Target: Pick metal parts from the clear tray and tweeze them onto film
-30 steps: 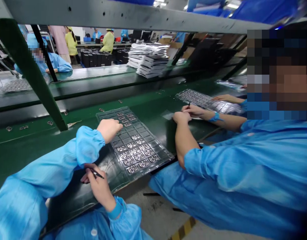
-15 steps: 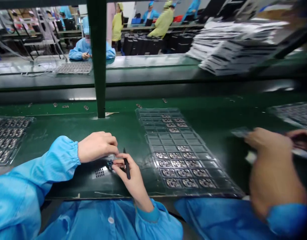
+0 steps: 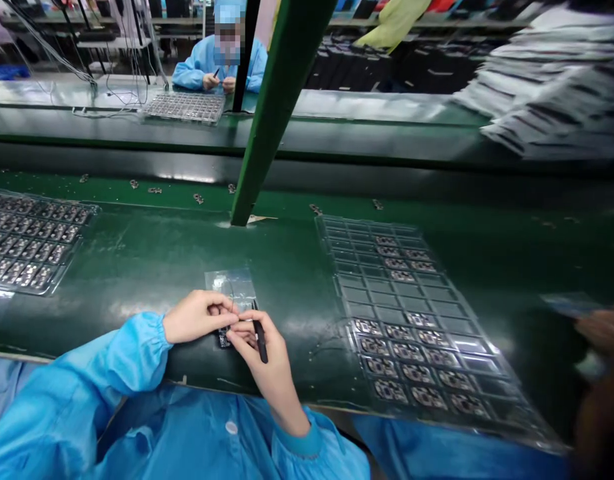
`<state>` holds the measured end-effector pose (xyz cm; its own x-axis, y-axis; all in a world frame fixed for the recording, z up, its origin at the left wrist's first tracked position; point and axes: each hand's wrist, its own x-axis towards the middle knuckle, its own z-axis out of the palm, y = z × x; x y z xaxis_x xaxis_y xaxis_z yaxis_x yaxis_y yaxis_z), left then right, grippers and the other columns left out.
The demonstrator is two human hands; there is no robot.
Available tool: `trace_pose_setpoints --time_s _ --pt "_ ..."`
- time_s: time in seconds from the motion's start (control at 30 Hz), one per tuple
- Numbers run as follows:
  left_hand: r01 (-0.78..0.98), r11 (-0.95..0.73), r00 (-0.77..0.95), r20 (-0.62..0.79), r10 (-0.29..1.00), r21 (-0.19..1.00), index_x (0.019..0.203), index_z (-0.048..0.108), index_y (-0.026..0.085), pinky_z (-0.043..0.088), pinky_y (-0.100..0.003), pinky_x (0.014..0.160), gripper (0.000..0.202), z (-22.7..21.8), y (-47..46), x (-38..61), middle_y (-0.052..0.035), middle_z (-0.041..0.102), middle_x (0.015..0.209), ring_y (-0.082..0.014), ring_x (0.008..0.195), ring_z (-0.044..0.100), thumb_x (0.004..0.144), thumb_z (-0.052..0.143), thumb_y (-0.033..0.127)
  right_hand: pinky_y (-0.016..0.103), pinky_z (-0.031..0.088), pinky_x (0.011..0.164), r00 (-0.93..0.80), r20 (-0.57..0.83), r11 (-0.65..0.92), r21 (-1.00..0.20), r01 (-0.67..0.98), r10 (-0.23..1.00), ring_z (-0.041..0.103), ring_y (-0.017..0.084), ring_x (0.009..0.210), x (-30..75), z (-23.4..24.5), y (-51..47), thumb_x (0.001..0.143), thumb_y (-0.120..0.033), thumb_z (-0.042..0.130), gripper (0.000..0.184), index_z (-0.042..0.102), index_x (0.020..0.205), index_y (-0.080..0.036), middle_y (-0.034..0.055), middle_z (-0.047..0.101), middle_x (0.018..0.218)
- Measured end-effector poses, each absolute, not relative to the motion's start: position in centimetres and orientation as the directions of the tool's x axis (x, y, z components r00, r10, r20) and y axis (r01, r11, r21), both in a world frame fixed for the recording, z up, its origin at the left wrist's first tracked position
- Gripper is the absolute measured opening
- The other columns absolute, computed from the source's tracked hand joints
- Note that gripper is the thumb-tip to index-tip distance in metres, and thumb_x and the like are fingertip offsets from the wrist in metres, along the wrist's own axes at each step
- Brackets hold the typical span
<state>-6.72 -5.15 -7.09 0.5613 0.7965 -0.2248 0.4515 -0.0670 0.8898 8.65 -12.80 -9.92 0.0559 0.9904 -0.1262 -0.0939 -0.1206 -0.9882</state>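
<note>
My left hand (image 3: 201, 317) is closed in a pinch, its fingertips meeting those of my right hand. Whatever small piece lies between them is mostly hidden. In my right hand (image 3: 267, 343) a pair of black tweezers (image 3: 260, 340) lies along the fingers, tips pointing up and away, while thumb and forefinger pinch close to the left fingertips. Beneath both hands, a clear plastic sheet (image 3: 239, 285) rests on the green work surface. Small black patches (image 3: 224, 337) show just below the fingertips.
Right of my hands lies a clear compartment tray (image 3: 387, 293) partly filled with small circuit boards (image 3: 407, 351). Another filled tray (image 3: 31, 240) sits at left. A green post (image 3: 274, 127) rises ahead. A co-worker's blurred hand (image 3: 599, 333) is at far right; another person (image 3: 221, 60) sits opposite.
The view has swung rightward and tilted, so most things sit elsewhere in the picture. The clear sheet now shows beyond my fingers, and my hands cover more of its black patches.
</note>
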Motion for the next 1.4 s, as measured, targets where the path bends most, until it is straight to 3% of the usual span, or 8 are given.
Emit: trace_pose_setpoints --time_s 0.2,0.5,0.8,0.87,0.97,1.03,1.2,1.4 --pt "0.459 -0.096 0.512 -0.175 0.841 0.883 0.079 0.071 0.018 0.045 -0.020 0.059 0.011 -7.4 -5.0 -7.4 0.0012 0.070 0.070 -0.0121 0.061 0.062 0.079 0.064 0.026 0.029 0.055 0.070 0.175 -0.146 -0.132 -0.987 -0.092 0.974 0.067 0.017 0.072 8.0 -10.5 -12.9 0.076 -0.031 0.072 0.029 0.053 0.096 -0.020 0.0019 0.069 0.079" --pt "0.546 -0.291 0.585 -0.109 0.803 0.785 0.081 0.072 0.020 0.043 -0.019 0.063 0.008 -6.7 -5.0 -7.8 0.0020 0.072 0.073 -0.0116 0.063 0.064 0.082 0.064 0.022 0.027 0.053 0.067 0.144 -0.126 -0.108 -0.987 -0.121 0.982 0.065 0.014 0.066 7.7 -10.8 -12.8 0.081 -0.031 0.066 0.024 0.050 0.096 -0.021 -0.0006 0.066 0.074" --pt "0.557 -0.278 0.587 -0.135 0.798 0.783 0.075 0.065 0.018 0.041 -0.019 0.058 0.016 -7.0 -5.3 -7.4 0.0023 0.067 0.069 -0.0113 0.062 0.060 0.085 0.057 0.027 0.031 0.054 0.075 0.211 0.001 -0.023 -0.994 0.111 0.977 0.067 0.018 0.076 7.7 -10.6 -13.1 0.083 -0.032 0.063 0.021 0.053 0.098 -0.021 0.0029 0.068 0.080" --pt "0.552 -0.244 0.561 -0.139 0.816 0.797 0.076 0.064 0.018 0.041 -0.020 0.059 0.017 -6.8 -4.9 -7.8 0.0020 0.067 0.069 -0.0117 0.063 0.060 0.086 0.055 0.028 0.033 0.055 0.075 0.215 -0.041 -0.057 -0.996 0.071 0.976 0.068 0.018 0.075 8.7 -10.6 -13.1 0.087 -0.039 0.058 0.026 0.055 0.105 -0.020 0.0039 0.068 0.079" --pt "0.566 -0.209 0.550 -0.177 0.816 0.798 0.079 0.064 0.017 0.043 -0.021 0.062 0.019 -6.8 -4.0 -8.8 0.0010 0.068 0.072 -0.0131 0.067 0.061 0.087 0.053 0.030 0.027 0.055 0.058 0.209 -0.173 -0.167 -0.985 -0.048 0.962 0.063 0.013 0.057 10.9 -10.6 -13.1 0.092 -0.053 0.047 0.043 0.056 0.118 -0.020 0.0017 0.065 0.071" --pt "0.549 -0.237 0.619 -0.199 0.760 0.802 0.078 0.063 0.017 0.044 -0.022 0.068 0.019 -7.0 -3.7 -9.1 -0.0008 0.071 0.083 -0.0144 0.076 0.064 0.088 0.053 0.030 0.023 0.052 0.050 0.146 -0.251 -0.239 -0.966 -0.094 0.957 0.058 0.011 0.052 12.0 -10.7 -13.1 0.088 -0.058 0.049 0.051 0.058 0.120 -0.019 0.0004 0.063 0.067" --pt "0.510 -0.339 0.729 -0.188 0.658 0.790 0.070 0.057 0.017 0.044 -0.025 0.080 0.019 -7.9 -3.9 -8.7 -0.0043 0.070 0.098 -0.0178 0.093 0.063 0.088 0.054 0.025 0.025 0.056 0.055 0.044 -0.293 -0.291 -0.955 -0.055 0.955 0.064 0.016 0.065 11.7 -11.2 -12.4 0.077 -0.057 0.065 0.046 0.067 0.097 -0.016 0.0049 0.067 0.074" --pt "0.509 -0.349 0.749 -0.206 0.630 0.787 0.074 0.059 0.016 0.045 -0.025 0.077 0.017 -8.0 -3.6 -8.8 -0.0043 0.069 0.096 -0.0168 0.088 0.064 0.087 0.054 0.025 0.025 0.054 0.050 0.091 -0.275 -0.281 -0.958 0.056 0.957 0.066 0.017 0.058 9.8 -11.3 -11.0 0.077 -0.052 0.067 0.035 0.057 0.082 -0.018 0.0029 0.067 0.065"
